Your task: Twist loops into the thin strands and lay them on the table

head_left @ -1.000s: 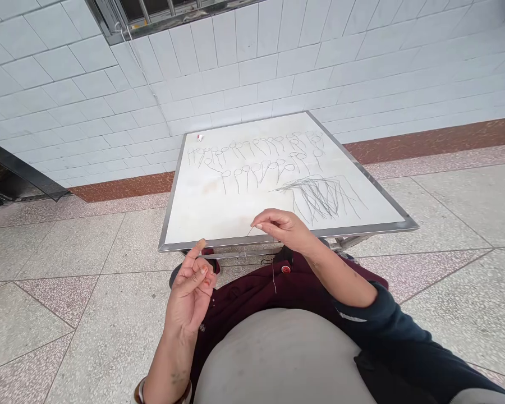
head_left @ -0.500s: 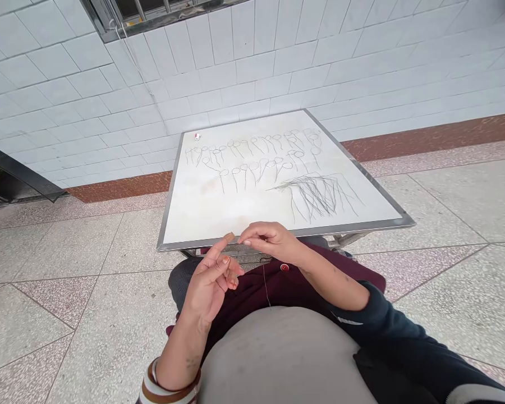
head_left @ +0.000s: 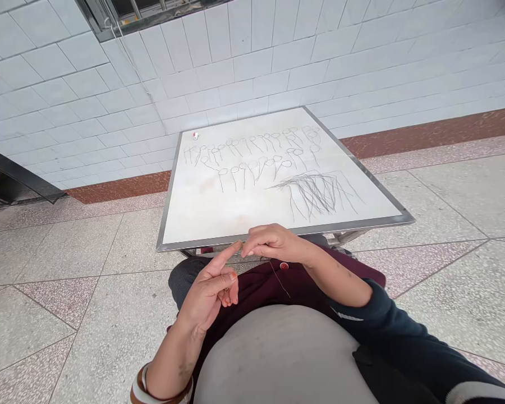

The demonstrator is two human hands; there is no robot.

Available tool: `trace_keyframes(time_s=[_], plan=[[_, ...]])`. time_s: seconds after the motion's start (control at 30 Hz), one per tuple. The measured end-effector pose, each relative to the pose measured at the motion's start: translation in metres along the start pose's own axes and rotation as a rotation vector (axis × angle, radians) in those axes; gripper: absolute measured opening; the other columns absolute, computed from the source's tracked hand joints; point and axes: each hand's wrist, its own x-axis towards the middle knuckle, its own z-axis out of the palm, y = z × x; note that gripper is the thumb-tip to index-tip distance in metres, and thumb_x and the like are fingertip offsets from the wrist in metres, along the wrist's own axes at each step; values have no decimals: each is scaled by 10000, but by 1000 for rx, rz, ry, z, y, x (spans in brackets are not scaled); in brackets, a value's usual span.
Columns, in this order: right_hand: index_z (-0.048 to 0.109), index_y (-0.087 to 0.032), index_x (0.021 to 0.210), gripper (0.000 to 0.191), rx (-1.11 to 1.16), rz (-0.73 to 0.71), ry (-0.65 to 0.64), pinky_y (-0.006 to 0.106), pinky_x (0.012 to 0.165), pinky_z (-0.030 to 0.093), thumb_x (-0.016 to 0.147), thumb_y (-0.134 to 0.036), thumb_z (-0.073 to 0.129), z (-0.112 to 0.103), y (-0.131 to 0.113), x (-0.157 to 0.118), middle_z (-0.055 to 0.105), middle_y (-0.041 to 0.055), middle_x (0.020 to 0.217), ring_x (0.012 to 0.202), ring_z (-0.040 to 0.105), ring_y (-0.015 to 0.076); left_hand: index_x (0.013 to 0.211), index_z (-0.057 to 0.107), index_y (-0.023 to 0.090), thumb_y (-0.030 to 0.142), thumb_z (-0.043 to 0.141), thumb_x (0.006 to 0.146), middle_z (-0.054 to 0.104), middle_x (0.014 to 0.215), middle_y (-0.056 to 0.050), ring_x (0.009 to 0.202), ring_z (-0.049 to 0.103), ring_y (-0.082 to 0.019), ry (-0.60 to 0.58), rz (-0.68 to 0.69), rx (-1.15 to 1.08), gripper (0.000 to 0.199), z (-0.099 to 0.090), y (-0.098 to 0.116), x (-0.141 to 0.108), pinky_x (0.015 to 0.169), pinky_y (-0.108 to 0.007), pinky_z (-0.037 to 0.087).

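Observation:
My right hand (head_left: 273, 245) is closed in a pinch just past the near edge of the table. A thin wire (head_left: 280, 279) hangs below it over the dark red cloth; its upper end is hidden by the fingers. My left hand (head_left: 212, 289) is palm up with its index finger stretched out, the tip meeting the right fingertips. Its thumb lies over the other, curled fingers, and I see nothing held in them. On the white tabletop (head_left: 202, 210) lie rows of looped wires (head_left: 244, 168) and a loose bundle of straight wires (head_left: 320, 191).
The tabletop has a grey metal rim (head_left: 387, 202). A small red and white item (head_left: 196, 135) sits at its far left corner. Behind stands a white tiled wall (head_left: 219, 84) with a barred window (head_left: 147, 11). Speckled floor tiles (head_left: 118, 314) surround the table.
My left index fingertip has moved right and slightly down, against the right fingertips. The left thumb and fingers have drawn closer together. The hanging wire has swung to the right.

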Motion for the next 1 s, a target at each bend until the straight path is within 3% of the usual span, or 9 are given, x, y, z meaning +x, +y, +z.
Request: trace_keyframes(time_s=[0.27,0.43,0.53,0.7,0.83,1.0], plan=[[719,-175,946,206,-51,82,59,215,620,410,937,-276,539,-4,-2,1,673,42,802,655,554,103,1445,410,233,301,580,889,525,558,43,499,396,-69,115,58,-20,585,-8,1,-11,489,-181,296],[699,-171,925,173,11,175,194,207,561,375,908,-275,562,3,-9,3,636,20,770,592,496,87,1427,417,240,384,536,920,637,783,-7,709,544,-116,266,218,239,540,-12,9,-8,686,-235,435],[686,-182,949,159,58,206,193,208,548,353,901,-287,577,11,-10,4,585,-9,715,569,447,80,1425,411,261,394,549,914,651,878,-19,830,585,-143,223,259,357,546,-5,13,-2,763,-266,461],[656,-188,934,126,50,204,172,203,511,299,906,-284,579,16,-10,5,421,-69,577,514,345,72,1429,395,273,372,536,921,649,776,10,569,503,-95,138,245,380,536,10,18,11,593,-232,454],[667,-180,881,176,-41,123,160,213,552,350,928,-294,542,14,-9,5,565,-16,678,569,443,85,1436,390,285,366,530,921,693,822,2,427,379,-50,141,210,427,539,11,22,16,458,-195,376],[694,-187,923,226,-164,26,79,222,623,399,958,-293,498,7,-5,3,647,26,775,657,542,107,1437,390,309,350,535,913,716,867,-3,390,353,-41,106,144,497,546,5,25,17,379,-178,314]])
